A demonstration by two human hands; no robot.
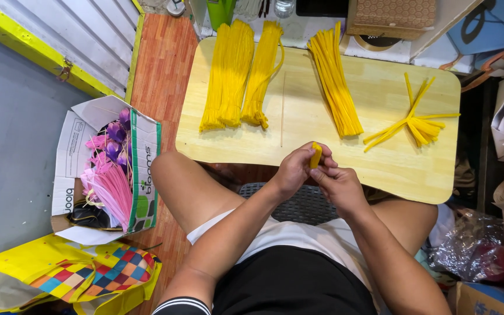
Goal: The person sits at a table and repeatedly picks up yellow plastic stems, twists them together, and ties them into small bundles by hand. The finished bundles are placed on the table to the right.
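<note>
A short folded piece of yellow pipe cleaner is pinched between both my hands just above the near edge of a low wooden table. My left hand grips it from the left and my right hand from the right, fingers closed around it. On the table lie two thick bundles of yellow pipe cleaners at the left, a third bundle in the middle, and a small tied cluster of bent yellow pieces at the right.
An open cardboard box with pink and purple craft flowers stands on the floor at the left. A colourful yellow bag lies below it. Boxes, bags and paper rolls crowd the right side, and a plastic stool sits under me.
</note>
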